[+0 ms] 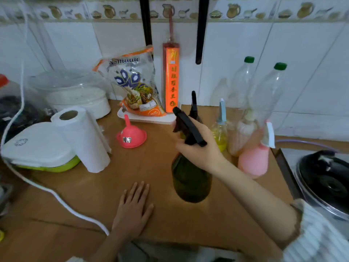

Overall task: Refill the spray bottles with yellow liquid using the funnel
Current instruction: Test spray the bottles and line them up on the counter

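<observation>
One dark green bottle (190, 178) stands upright near the middle of the counter (151, 167), nozzle aimed away-left; our right hand (200, 146) clasps its black sprayer (188, 127), still fitted. Left of the bottle, the pink funnel (131, 136) lies spout-up, unused. Our left hand (134, 207) rests flat. Filling hasn't begun, we judge.

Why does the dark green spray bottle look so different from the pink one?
The dark green spray bottle has a black trigger head; the pink spray bottle has a pale one. The right hand grips the green one; nobody touches the pink one. Green stands nearer, pink further right. Both stand upright on the wooden table.
</observation>
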